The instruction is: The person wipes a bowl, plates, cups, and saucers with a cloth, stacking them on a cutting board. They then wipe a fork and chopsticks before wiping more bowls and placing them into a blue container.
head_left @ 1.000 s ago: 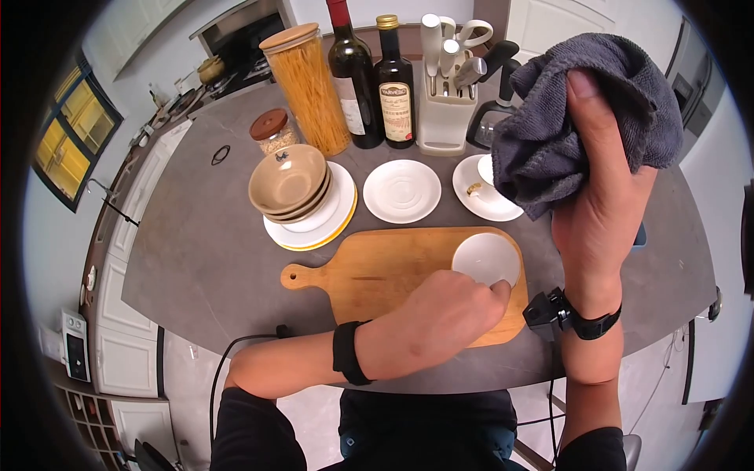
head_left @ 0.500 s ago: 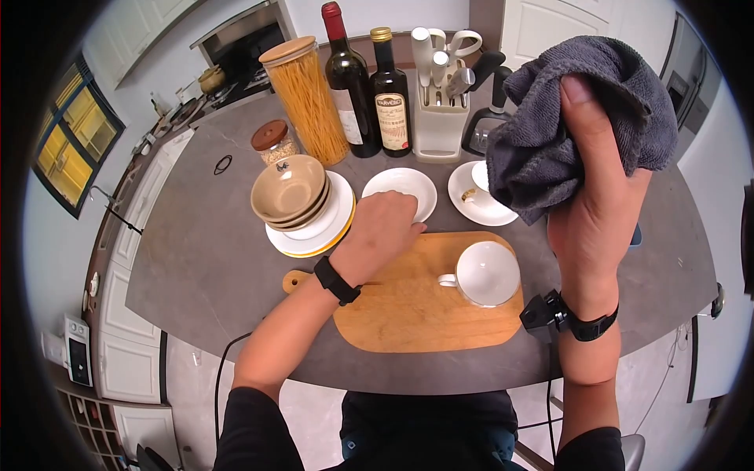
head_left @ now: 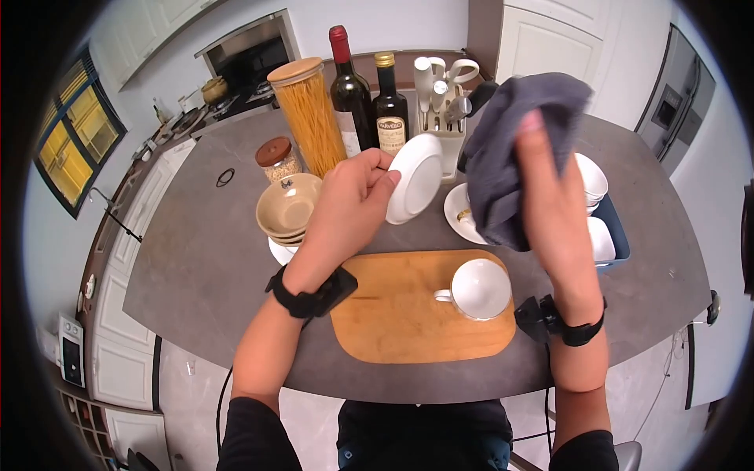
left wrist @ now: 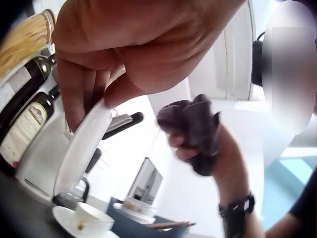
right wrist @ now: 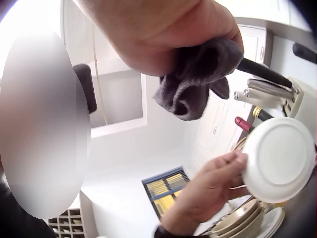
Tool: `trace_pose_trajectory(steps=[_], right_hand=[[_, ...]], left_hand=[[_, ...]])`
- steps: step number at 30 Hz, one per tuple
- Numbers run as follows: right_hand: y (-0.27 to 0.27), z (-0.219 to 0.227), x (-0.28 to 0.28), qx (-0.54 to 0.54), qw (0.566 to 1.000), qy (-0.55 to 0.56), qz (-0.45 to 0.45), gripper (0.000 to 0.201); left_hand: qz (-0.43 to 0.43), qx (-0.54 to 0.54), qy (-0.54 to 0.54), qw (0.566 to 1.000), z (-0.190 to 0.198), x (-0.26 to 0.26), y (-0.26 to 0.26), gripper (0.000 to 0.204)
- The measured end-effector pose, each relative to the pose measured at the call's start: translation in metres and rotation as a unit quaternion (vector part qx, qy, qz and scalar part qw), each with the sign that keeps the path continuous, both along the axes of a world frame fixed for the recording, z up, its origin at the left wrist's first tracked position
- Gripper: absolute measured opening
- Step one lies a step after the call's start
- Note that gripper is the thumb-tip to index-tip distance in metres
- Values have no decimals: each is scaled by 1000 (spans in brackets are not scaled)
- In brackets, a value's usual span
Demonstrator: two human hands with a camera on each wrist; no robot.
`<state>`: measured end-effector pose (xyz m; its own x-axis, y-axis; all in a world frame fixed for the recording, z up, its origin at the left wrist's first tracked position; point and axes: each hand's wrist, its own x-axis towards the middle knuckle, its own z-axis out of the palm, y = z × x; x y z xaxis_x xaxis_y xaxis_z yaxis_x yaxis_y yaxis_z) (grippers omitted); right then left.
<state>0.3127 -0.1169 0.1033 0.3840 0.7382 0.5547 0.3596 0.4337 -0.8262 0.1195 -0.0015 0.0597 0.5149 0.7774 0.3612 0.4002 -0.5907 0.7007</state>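
Observation:
My left hand [head_left: 351,206] pinches a small white saucer [head_left: 416,179] by its edge, thumb on one side and fingers on the other. The saucer is tilted up on edge above the table, and the right wrist view shows its ringed underside. To the right, my right hand [head_left: 554,216] grips a bunched dark grey cloth [head_left: 510,157] in the air, close to the saucer. Below both hands a white cup [head_left: 481,289] stands on the wooden cutting board [head_left: 393,330], its handle pointing left. Another cup [left wrist: 94,220] on a saucer sits behind the cloth, partly hidden in the head view.
Stacked tan bowls [head_left: 287,206] on plates stand at the left. Behind them are a pasta jar [head_left: 310,118], a wine bottle [head_left: 351,102], a smaller dark bottle [head_left: 390,110] and a knife block [head_left: 452,145]. A blue bin [head_left: 620,231] with white dishes lies at the right.
My left hand left the cup on the board, reached to the saucer at the back and lifted it. My right hand moved left with the cloth, toward the saucer.

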Motion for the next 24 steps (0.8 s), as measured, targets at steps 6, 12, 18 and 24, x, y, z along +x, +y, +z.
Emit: trace_pose_trajectory(steps=[6,12,18,24], right_hand=[[5,-19,-28,92,921,-363,-110,45],[-6,14,-10,-60,997,25,27,28],[15,-15,-8,221,931,-283,-68,31],[-7,16,-4,2,999,19,48,46]], left_hand=[[-169,-157,-308,923,12,14,-64,18],[-227,-60,-152,960,10,8,-70,28],[-216,-45,-270,937,-1,24,-71,23],[-249,-62,-167,952,19,1,-72,17]])
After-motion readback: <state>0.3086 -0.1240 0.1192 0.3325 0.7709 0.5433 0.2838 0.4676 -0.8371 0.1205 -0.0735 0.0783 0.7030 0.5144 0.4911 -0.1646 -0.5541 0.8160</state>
